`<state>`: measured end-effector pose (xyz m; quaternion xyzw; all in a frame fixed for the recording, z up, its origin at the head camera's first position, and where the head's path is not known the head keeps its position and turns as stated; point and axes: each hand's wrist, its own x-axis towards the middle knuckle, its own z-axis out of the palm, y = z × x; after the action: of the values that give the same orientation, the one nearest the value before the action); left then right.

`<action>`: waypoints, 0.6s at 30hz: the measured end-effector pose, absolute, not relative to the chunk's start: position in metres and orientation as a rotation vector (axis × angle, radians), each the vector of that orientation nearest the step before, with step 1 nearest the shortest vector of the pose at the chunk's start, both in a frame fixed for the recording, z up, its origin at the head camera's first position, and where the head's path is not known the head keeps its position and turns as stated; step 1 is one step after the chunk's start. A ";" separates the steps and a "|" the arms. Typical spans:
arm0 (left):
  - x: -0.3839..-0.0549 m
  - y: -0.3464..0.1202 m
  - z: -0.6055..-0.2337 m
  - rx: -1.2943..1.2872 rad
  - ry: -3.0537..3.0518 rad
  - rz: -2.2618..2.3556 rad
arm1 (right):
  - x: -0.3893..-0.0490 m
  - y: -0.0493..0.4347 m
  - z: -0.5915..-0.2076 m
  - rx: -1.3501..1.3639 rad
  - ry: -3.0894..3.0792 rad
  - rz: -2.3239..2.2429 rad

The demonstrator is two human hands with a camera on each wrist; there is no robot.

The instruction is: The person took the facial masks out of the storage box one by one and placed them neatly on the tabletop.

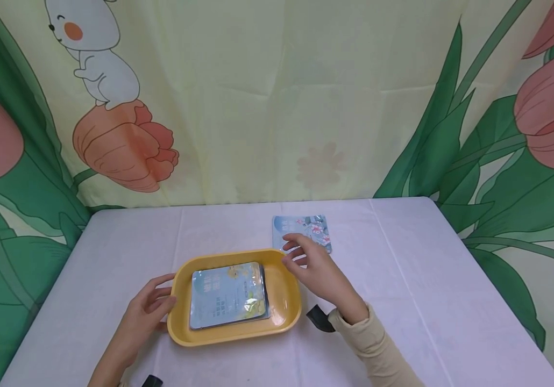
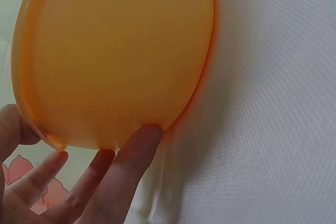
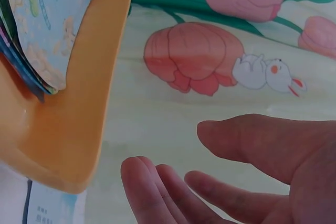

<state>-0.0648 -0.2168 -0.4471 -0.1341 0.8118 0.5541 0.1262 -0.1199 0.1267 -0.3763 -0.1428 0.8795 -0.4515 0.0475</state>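
A yellow tray [image 1: 284, 306] lies on the white cloth with a small stack of light blue flat packets [image 1: 226, 295] inside, the top one glossy with printed flowers. At the tray's left end, my left hand [image 1: 141, 312] touches the outer wall, its fingertips [image 2: 105, 156] spread along the side and rim. My right hand [image 1: 318, 271] hovers by the tray's right back corner, fingers loosely bent, thumb and fingertips apart with nothing between them. Behind that corner, another blue flat packet [image 1: 313, 228] with pink blossoms lies on the cloth, partly hidden by the right hand.
The white tablecloth [image 1: 393, 301] covers the table, its back edge meeting a curtain [image 1: 267, 107] printed with tulips and a white rabbit. Black wrist mounts [image 1: 320, 319] sit below the hands.
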 end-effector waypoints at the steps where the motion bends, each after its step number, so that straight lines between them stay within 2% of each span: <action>1: -0.065 -0.217 -0.447 -0.391 2.366 1.611 | -0.120 0.126 -0.377 -0.433 2.681 -1.376; 18: -0.064 -0.216 -0.447 -0.386 2.370 1.606 | -0.111 0.110 -0.388 -0.465 2.591 -1.372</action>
<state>-0.0644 -0.2163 -0.4469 -0.1325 0.8139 0.5514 0.1262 -0.1115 0.1102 -0.3880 -0.1560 0.8695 -0.4605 0.0867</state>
